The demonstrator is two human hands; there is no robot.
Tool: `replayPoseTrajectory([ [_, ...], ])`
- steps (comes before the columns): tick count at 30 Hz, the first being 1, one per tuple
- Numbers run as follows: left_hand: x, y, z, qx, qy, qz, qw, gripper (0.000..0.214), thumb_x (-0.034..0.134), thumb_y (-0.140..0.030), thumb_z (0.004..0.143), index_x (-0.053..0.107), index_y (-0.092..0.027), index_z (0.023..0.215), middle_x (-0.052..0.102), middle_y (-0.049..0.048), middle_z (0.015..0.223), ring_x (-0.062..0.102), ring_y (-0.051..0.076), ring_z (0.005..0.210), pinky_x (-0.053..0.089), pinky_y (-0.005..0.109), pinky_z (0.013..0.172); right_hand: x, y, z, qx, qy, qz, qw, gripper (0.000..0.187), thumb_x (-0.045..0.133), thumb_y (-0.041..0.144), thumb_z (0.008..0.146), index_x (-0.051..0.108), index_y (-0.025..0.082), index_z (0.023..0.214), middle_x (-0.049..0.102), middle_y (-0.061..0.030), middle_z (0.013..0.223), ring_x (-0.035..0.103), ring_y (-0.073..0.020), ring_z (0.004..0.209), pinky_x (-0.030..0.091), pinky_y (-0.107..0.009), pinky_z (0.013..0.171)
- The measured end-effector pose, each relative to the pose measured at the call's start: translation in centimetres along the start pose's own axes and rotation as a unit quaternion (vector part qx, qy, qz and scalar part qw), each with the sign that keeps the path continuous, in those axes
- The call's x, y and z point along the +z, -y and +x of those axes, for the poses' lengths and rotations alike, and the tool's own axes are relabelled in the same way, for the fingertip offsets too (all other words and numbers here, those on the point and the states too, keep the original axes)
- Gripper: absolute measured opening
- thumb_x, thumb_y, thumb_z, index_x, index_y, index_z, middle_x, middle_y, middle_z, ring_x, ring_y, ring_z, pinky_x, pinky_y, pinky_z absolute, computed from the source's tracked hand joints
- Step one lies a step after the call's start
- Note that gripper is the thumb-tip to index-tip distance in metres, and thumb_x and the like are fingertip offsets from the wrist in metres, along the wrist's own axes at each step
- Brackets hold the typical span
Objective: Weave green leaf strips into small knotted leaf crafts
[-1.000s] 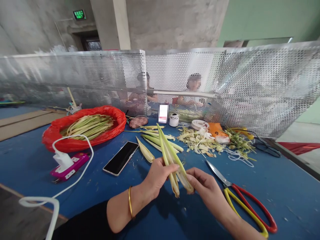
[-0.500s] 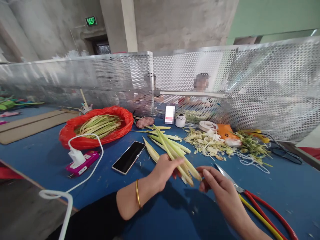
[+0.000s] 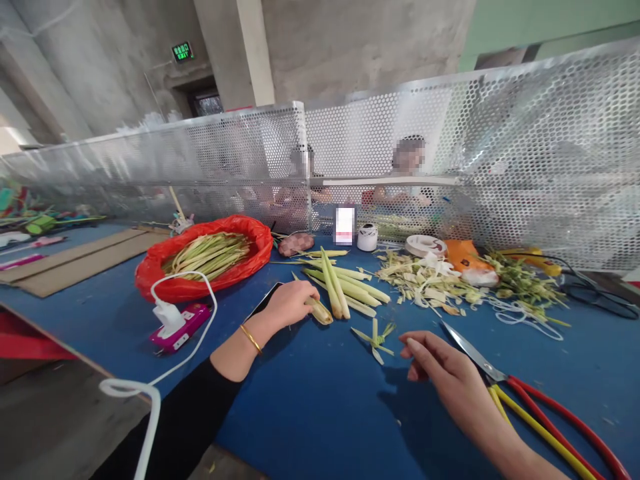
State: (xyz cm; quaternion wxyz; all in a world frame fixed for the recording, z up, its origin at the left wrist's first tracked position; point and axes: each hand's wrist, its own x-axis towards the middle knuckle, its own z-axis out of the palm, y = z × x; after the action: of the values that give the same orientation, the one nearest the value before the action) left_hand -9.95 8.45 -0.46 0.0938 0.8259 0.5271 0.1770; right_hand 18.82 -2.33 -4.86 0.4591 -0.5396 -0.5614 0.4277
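My left hand (image 3: 293,301) is closed around a pale yellow-green plant leaf (image 3: 321,313) lying on the blue table; its cut, folded end sticks out past my fingers. Just right of it, two upright-pointing leaves (image 3: 336,287) rest across a loose pile of similar leaves (image 3: 363,291). My right hand (image 3: 440,363) hovers over the table with fingers curled and thumb against them, nothing visible in it. A small knotted piece of leaf strips (image 3: 376,341) lies between the hands. Scissors (image 3: 493,373) with red and yellow handles lie beside my right hand, partly behind it.
A red plastic-lined basin (image 3: 145,267) of leaves stands left, near a purple power strip (image 3: 183,327) with a white cable. A phone (image 3: 260,308) is partly under my left hand. Trimmings (image 3: 425,280), tape (image 3: 425,245) and a perforated partition (image 3: 370,133) are behind; people sit beyond.
My left hand has let go of the leaves it held up and moved left onto another leaf. My right hand has come away from the leaf ends. The knotted piece is now uncovered.
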Motion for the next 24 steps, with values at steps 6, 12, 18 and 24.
replayPoseTrajectory([
  [6,0.4,-0.3,-0.6,0.088,-0.023,0.08,0.993,0.016,0.054,-0.005,0.07,0.06,-0.02,0.068,0.064,0.003,0.076,0.059,0.02,0.08,0.041,0.027,0.07,0.0,0.2,0.1,-0.001,0.008,-0.018,1.0,0.049,0.054,0.065,0.08,0.062,0.019,0.094,0.064,-0.0035,0.075,0.058,-0.0166,0.058,0.046,-0.028,0.056],
  [12,-0.3,-1.9,-1.0,0.145,-0.072,0.094,0.982,0.019,0.048,-0.005,0.079,0.058,-0.02,0.072,0.066,0.0023,0.078,0.06,0.018,0.08,0.042,0.03,0.079,0.0,0.6,0.0,0.0,-0.006,-0.023,1.0,0.046,0.054,0.064,0.08,0.062,0.019,0.089,0.063,-0.0026,0.072,0.057,-0.0161,0.058,0.046,-0.028,0.057],
  [18,0.1,-5.8,-2.8,0.3,-0.22,0.067,0.926,0.019,0.047,-0.005,0.087,0.056,-0.019,0.078,0.071,0.0016,0.086,0.063,0.016,0.089,0.045,0.032,0.086,0.3,1.6,-0.9,-0.004,0.025,0.034,0.999,0.045,0.061,0.06,0.078,0.062,0.018,0.094,0.063,-0.0017,0.065,0.057,-0.0159,0.059,0.046,-0.028,0.059],
  [24,2.3,-11.1,-4.6,0.391,-0.248,0.082,0.883,0.012,0.05,-0.008,0.089,0.058,-0.016,0.087,0.072,0.0031,0.09,0.064,0.016,0.094,0.047,0.031,0.086,1.6,3.0,-1.9,0.043,0.16,0.171,0.971,0.043,0.073,0.053,0.069,0.061,0.016,0.088,0.064,-0.0018,0.071,0.058,-0.0137,0.055,0.046,-0.025,0.051],
])
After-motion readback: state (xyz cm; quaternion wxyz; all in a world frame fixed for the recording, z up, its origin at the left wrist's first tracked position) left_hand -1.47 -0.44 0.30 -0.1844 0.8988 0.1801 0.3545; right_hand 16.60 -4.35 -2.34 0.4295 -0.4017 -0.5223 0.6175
